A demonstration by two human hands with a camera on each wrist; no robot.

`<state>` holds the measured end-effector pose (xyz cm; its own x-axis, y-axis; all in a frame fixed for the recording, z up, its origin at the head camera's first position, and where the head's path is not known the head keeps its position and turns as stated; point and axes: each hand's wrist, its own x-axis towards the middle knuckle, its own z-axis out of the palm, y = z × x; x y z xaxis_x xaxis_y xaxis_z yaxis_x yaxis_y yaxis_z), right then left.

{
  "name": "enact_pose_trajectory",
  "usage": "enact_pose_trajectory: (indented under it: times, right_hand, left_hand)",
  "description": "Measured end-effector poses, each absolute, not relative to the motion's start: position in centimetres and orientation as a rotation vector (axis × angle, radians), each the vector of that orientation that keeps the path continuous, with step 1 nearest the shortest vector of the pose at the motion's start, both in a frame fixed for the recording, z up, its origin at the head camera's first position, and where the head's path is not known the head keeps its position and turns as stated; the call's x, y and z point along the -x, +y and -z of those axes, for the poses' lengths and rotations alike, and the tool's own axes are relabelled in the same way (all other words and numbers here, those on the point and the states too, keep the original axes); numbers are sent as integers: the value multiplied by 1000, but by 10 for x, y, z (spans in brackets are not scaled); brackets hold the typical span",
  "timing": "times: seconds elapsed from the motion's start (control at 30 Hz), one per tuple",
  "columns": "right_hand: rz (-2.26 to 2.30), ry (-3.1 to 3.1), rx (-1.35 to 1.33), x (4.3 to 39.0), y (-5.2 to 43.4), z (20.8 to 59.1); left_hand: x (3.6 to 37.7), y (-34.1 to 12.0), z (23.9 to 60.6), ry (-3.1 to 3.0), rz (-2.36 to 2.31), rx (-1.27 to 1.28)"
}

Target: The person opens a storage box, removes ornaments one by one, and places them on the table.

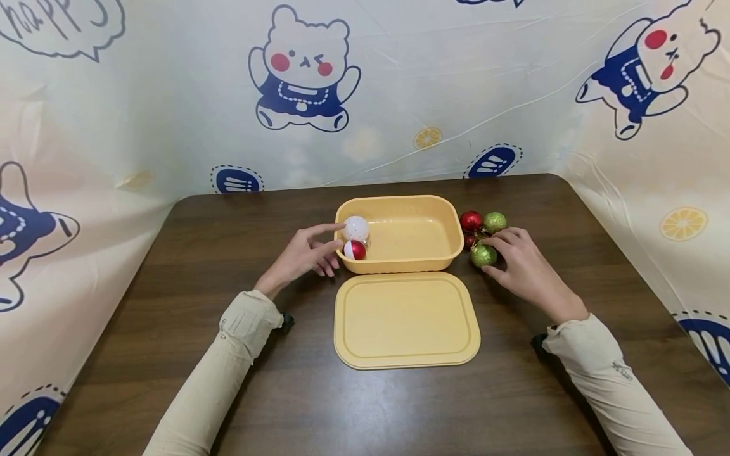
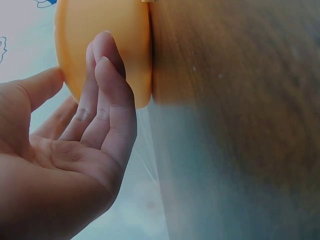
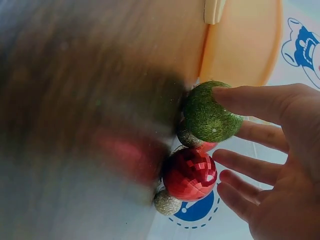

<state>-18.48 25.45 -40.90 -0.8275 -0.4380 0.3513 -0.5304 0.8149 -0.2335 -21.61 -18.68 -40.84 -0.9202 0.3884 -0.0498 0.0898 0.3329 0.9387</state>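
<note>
- Head view, left of centre: the left hand (image 1: 305,253) lies on the dark wooden table (image 1: 171,354) with its fingers (image 1: 327,229) straight and loosely spread, gripping nothing; the forefinger reaches to the left rim of the yellow tub (image 1: 450,237).
- Left wrist view confirms it: palm open, fingertips (image 2: 102,50) just at the tub's outer wall, whether touching I cannot tell.
- Inside the tub's left end sit a white speckled ball (image 1: 356,227) and, just below it in the frame, a red-and-white ball (image 1: 355,250), the two touching.
- Centre, lower: the yellow lid (image 1: 405,320) lies flat on the table just in front of the tub.
- Right of the tub: a cluster of baubles, a red ball (image 1: 471,221), a green glitter ball (image 1: 494,221) at the top, and another green ball (image 1: 483,256) lower down.
- Right hand (image 1: 527,269): fingers slightly bent and spread, thumb and forefinger touching the lower green ball on either side; the right wrist view shows the thumb (image 3: 250,100) pressed on it, other fingers free.
</note>
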Motion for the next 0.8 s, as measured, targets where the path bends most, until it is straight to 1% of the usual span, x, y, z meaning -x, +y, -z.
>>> enact_pose_trajectory:
  times: [0.57,0.8]
  right_hand:
    - [-502,-2713,-760,178,248,401]
    - [-506,-2672,-747,180,241,387]
  left_hand:
    - [216,-186,409,2342,-1614,-407]
    - [215,-186,408,2343,-1618,-412]
